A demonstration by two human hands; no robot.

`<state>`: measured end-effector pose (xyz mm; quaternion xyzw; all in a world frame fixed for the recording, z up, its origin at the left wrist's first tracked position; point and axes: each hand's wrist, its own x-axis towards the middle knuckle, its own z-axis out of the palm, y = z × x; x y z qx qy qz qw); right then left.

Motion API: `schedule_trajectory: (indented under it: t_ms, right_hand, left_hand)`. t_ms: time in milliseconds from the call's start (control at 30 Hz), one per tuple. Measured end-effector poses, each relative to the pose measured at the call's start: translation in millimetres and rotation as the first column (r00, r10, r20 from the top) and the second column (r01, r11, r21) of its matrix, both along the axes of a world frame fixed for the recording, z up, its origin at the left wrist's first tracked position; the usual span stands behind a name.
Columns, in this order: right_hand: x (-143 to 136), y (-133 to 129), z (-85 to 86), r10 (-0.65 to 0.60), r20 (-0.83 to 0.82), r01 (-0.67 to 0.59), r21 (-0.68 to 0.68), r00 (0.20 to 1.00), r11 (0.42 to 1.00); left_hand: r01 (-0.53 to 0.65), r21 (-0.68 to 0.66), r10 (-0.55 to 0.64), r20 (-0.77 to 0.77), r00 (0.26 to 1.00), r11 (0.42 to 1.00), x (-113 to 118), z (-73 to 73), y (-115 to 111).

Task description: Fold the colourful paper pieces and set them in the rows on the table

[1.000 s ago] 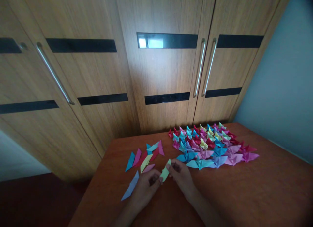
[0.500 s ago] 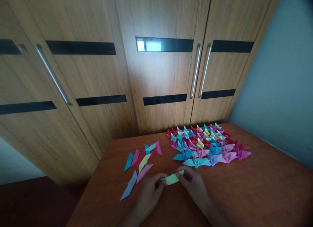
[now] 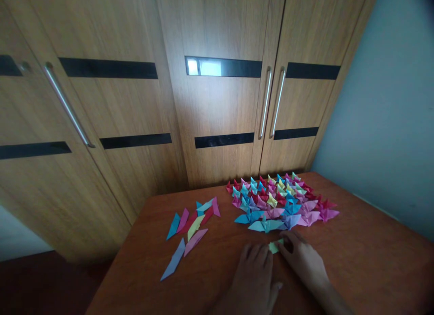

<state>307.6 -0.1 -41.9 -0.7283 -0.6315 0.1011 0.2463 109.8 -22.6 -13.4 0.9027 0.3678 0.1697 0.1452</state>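
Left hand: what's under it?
The left hand lies flat on the table, fingers covering most of the green folded paper. Only its right end shows, touching the right hand. The rest is hidden.

— What do I have in front of me?

— I see a table [image 3: 356,260] with a wardrobe [image 3: 210,107] standing behind it and a wall [image 3: 389,125] to the right.

— And on the table?

— A cluster of folded paper figures [image 3: 281,199] sits toward the far side, right of centre. Left of it lie loose paper strips [image 3: 190,222], well apart from the cluster.

— My hands?

— Both rest on the table at the near edge, in front of the cluster. My left hand [image 3: 254,274] lies just beside my right hand [image 3: 303,260], with a small paper piece [image 3: 274,247] between them, touching both.
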Motion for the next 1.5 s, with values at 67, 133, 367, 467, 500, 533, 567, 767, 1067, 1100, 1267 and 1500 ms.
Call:
schedule_trajectory:
  t_ms: [67, 133, 367, 467, 500, 533, 567, 767, 1067, 1100, 1267, 1500]
  right_hand:
    - [-3.6, 0.6, 1.0, -0.016, 0.031, 0.017, -0.029, 0.999, 0.999]
    - [-7.1, 1.3, 2.5, -0.019, 0.056, 0.022, -0.054, 0.998, 0.998]
    - [-6.7, 3.8, 1.7, -0.032, 0.078, 0.034, -0.019, 0.996, 0.999]
    - [-4.8, 0.0, 2.2, -0.024, 0.007, 0.023, 0.093, 1.0, 0.995]
    - [-6.9, -1.8, 3.7, 0.006, -0.027, -0.002, 0.138, 1.0, 0.99]
    - [-11.1, -3.6, 6.2, 0.054, -0.062, -0.043, 0.176, 0.997, 0.984]
    - [-17.8, -5.2, 9.6, 0.121, -0.094, -0.1, 0.2, 0.988, 0.975]
    - [-100.2, -2.8, 37.8, 0.477, -0.152, -0.457, 0.148, 0.866, 0.877]
    - [-178.3, 32.7, 23.2, 0.52, -0.178, -0.511, 0.097, 0.835, 0.854]
    - [-177.9, 33.6, 20.0, 0.522, -0.191, -0.51, 0.11, 0.831, 0.853]
    - [-172.9, 30.5, 13.5, 0.562, -0.216, -0.533, 0.18, 0.799, 0.827]
    - [-171.3, 29.1, 16.3, 0.569, -0.313, -0.516, 0.24, 0.761, 0.822]
  left_hand:
    - [-0.014, 0.018, 0.014, -0.002, 1.0, 1.0, 3.8, -3.1, 1.6]
    - [-0.019, 0.024, 0.019, 0.007, 1.0, 1.0, 4.2, -5.2, 3.1]
    - [-0.016, 0.001, 0.016, 0.032, 0.999, 1.0, -0.5, -3.3, 3.9]
    - [-0.023, 0.009, 0.023, 0.046, 0.999, 1.0, -11.4, 5.2, 3.2]
    - [-0.046, 0.013, 0.045, 0.05, 0.998, 0.999, -18.1, 8.9, 3.9]
    - [-0.084, 0.018, 0.083, 0.054, 0.995, 0.996, -26.9, 12.9, 5.3]
    - [-0.138, 0.025, 0.137, 0.058, 0.989, 0.99, -38.0, 16.8, 7.6]
    - [-0.514, 0.121, 0.513, 0.039, 0.857, 0.849, -143.2, 28.1, 23.6]
    - [-0.674, 0.027, 0.675, -0.009, 0.738, 0.738, -213.6, 6.9, 7.8]
    - [-0.675, 0.017, 0.675, -0.001, 0.738, 0.738, -211.2, 7.5, 7.8]
    - [-0.673, -0.081, 0.678, 0.052, 0.733, 0.735, -203.4, 10.2, 9.8]
    - [-0.684, -0.25, 0.728, 0.235, 0.644, 0.686, -204.4, 13.7, 11.2]
